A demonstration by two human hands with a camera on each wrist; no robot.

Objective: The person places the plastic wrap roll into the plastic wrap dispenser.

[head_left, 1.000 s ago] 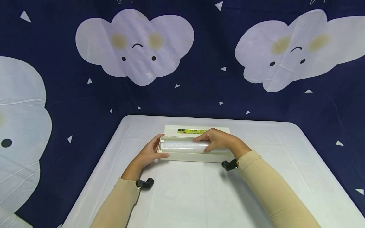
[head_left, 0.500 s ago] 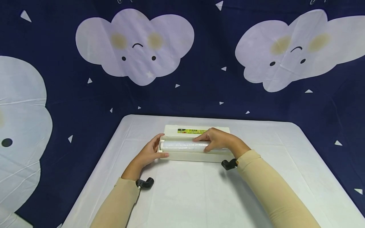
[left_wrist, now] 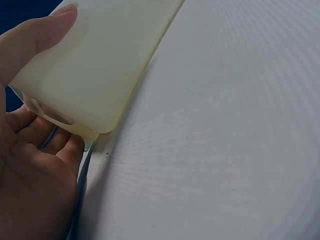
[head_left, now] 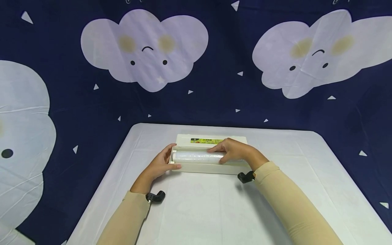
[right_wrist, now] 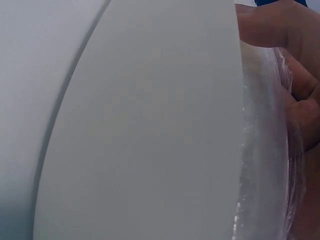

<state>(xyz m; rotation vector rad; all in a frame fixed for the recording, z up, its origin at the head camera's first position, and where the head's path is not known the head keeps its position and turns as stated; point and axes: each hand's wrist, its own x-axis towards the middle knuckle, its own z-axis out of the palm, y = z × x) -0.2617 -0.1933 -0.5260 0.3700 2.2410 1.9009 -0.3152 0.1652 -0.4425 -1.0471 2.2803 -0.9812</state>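
A long cream box [head_left: 211, 168] lies on the table with its lid [head_left: 183, 140] tilted back behind it; a green-yellow label shows on the lid. Inside the box is a roll of clear film [head_left: 193, 156]. My left hand [head_left: 157, 165] grips the box's left end, thumb on the front wall. In the left wrist view its thumb presses the box [left_wrist: 100, 65] and the fingers curl at the end face. My right hand [head_left: 237, 150] reaches over the roll, thumb and fingers round it. From the right wrist, curled fingers [right_wrist: 300, 115] touch the film [right_wrist: 262, 145] behind the box wall [right_wrist: 145, 120].
The table [head_left: 196, 211] has a white cloth. Behind it hangs a dark blue curtain [head_left: 226, 44] printed with pale clouds and small triangles. Black wrist cameras [head_left: 156, 197] are strapped at both sleeve cuffs.
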